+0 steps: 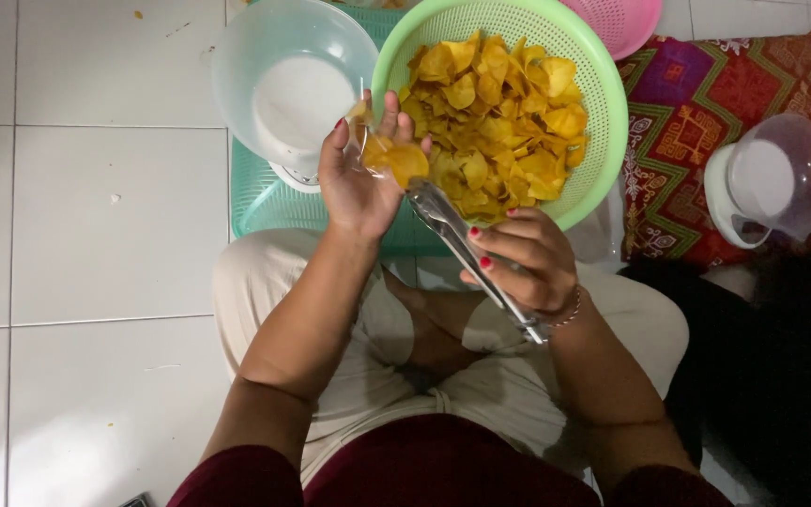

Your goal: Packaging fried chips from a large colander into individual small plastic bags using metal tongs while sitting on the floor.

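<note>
Left hand point(360, 183) clutching clear bag point(368, 141), few chips inside; right hand point(518, 263) clamped on metal tongs point(466, 249), tips at bag mouth. Green colander point(603, 122) just beyond, heaped with chips point(499, 122); filling barely begun.

- The tongs point(466, 249) are shiny metal, smooth and grey.
- The green basket point(603, 103) is plastic, matt, with tiny holes all over it.
- The chips point(499, 122) look dry and a bit bumpy, yellow with a soft shine.
- The little bag point(368, 141) is clear, thin plastic that shines where the light hits it.
- The clear bowl point(246, 56) is smooth, cloudy plastic.
- The teal tray point(260, 202) is plastic with a grid of holes.
- The pink basket point(626, 23) is plastic too.
- The mat point(696, 103) is woven cloth, matt, with bright patterns.
- The floor point(96, 235) is smooth white tile, a little glossy.
- The trousers point(255, 291) are soft, pale cloth.
</note>
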